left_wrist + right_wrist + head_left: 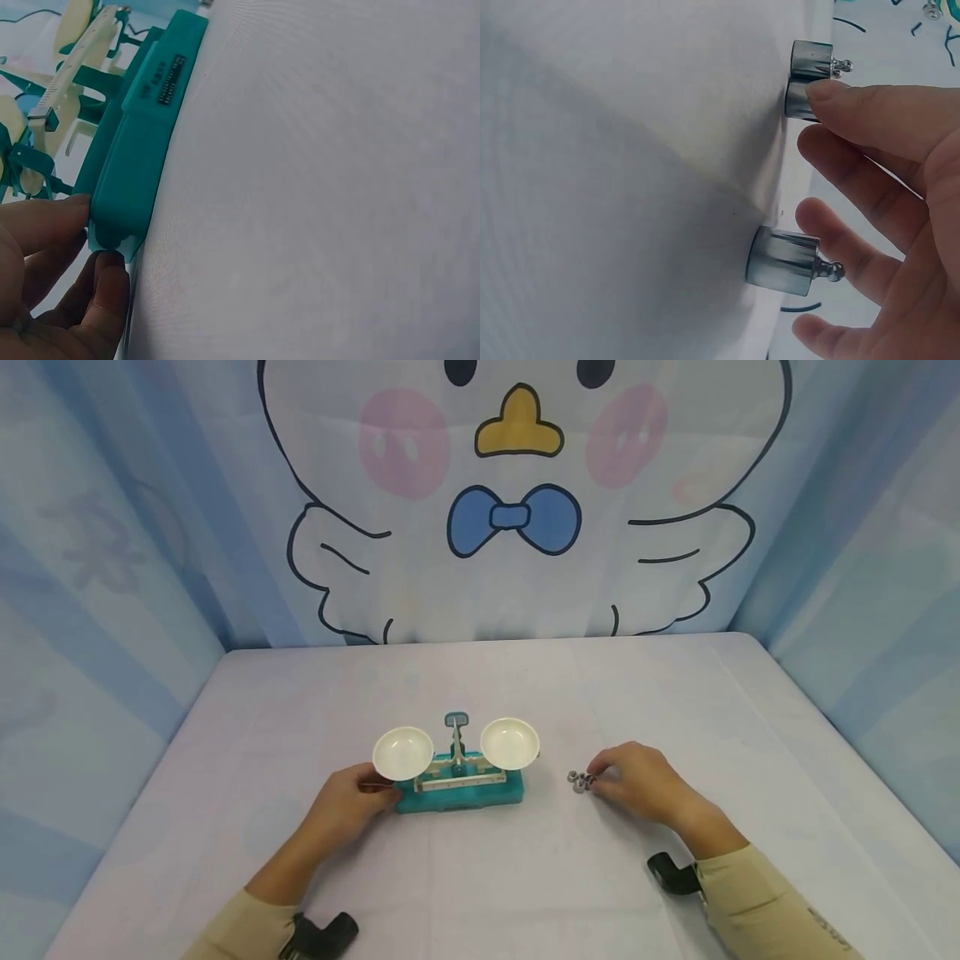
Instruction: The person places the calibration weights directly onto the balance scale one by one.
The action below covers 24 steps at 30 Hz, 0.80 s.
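A teal balance scale (459, 797) with two white pans stands on the table. My left hand (349, 802) is at the left end of its base. In the left wrist view, the thumb and fingers pinch that end of the teal base (139, 165). To the right of the scale is a small cluster of shiny metal weights (579, 785) with knobs. There my right hand (645, 781) pinches one metal weight (798, 99) between thumb and index finger, its knob hidden. Another weight (811, 57) adjoins it; a larger one (782, 260) stands by the other fingers.
The left pan (403, 752) and right pan (510, 743) sit above the base, with an upright pointer post (457, 723) between them. A pale cloth (480, 877) covers the table. Printed curtains (517, 593) hang behind the table and at both sides.
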Tool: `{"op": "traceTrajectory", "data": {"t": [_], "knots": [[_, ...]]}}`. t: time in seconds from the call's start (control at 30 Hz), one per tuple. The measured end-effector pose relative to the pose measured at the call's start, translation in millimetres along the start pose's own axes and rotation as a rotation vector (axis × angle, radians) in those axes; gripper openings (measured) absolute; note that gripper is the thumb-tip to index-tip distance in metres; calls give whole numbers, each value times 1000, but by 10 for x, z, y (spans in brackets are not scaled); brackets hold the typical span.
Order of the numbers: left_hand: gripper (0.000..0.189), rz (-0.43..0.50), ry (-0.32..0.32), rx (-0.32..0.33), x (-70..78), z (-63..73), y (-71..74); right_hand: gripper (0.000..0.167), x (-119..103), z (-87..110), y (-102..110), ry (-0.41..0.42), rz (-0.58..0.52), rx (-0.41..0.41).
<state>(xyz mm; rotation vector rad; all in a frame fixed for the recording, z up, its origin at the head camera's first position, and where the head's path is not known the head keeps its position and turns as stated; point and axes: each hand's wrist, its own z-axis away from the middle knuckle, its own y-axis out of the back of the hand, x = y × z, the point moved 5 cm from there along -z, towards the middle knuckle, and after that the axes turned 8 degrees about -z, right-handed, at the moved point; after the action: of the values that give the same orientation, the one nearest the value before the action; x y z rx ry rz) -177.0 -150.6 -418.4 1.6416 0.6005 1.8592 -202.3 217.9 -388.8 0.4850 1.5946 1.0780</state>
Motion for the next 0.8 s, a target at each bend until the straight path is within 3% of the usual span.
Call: {"op": "traceTrajectory", "data": {"t": [0.57,0.8], "knots": [[33,17,14,-14,5,-1,15,11,-32,-33,-26,17,52,-5],[31,20,10,-14,9,-10,7,14,-31,-12,84,-32,4,26]]}}
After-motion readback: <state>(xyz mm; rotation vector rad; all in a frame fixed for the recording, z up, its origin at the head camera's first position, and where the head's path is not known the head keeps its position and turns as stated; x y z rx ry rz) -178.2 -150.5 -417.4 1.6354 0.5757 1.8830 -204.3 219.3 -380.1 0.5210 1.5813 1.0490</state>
